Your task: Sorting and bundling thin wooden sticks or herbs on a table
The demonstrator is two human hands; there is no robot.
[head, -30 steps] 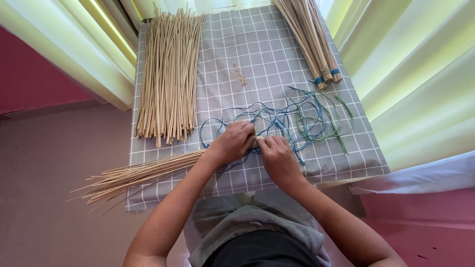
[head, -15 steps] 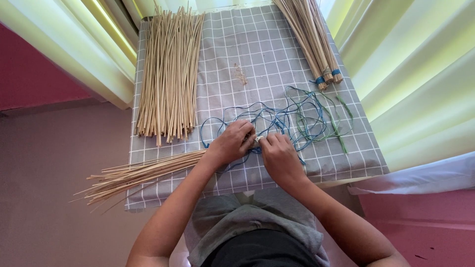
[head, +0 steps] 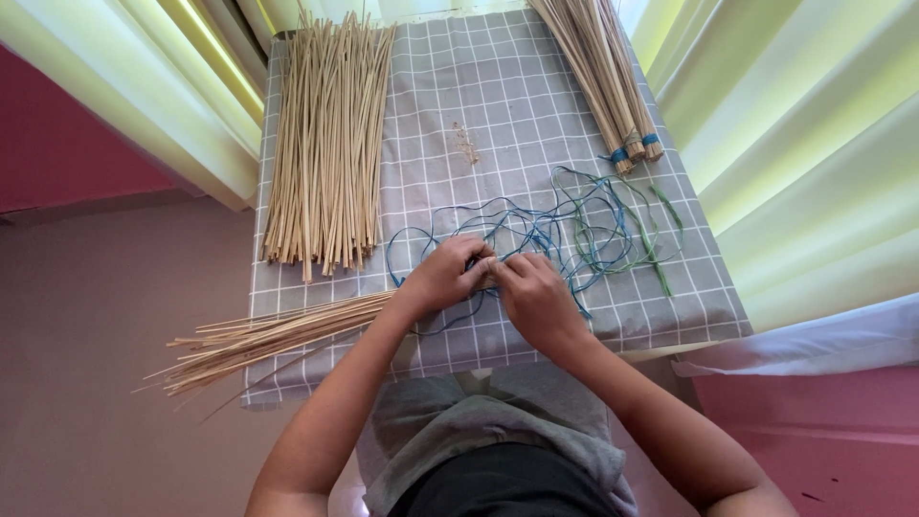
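My left hand (head: pixel 446 276) and my right hand (head: pixel 532 295) meet at the near middle of a table under a grey checked cloth (head: pixel 522 105). Together they grip the end of a thin bundle of straw sticks (head: pixel 263 337) that stretches left past the table edge. A blue string (head: pixel 450 321) runs under and around my hands. It belongs to a loose tangle of blue and green strings (head: pixel 584 230) lying just right of my hands. How the string sits between my fingers is hidden.
A big loose pile of straw sticks (head: pixel 325 144) lies at the back left. Tied stick bundles (head: pixel 598 77) with blue bands rest at the back right. Pale yellow curtains (head: pixel 804 144) flank the table, and a white sheet (head: pixel 814 345) lies at the right.
Both hands stay on the bundle's end with only small finger movements. The bundle and strings lie about where they were.
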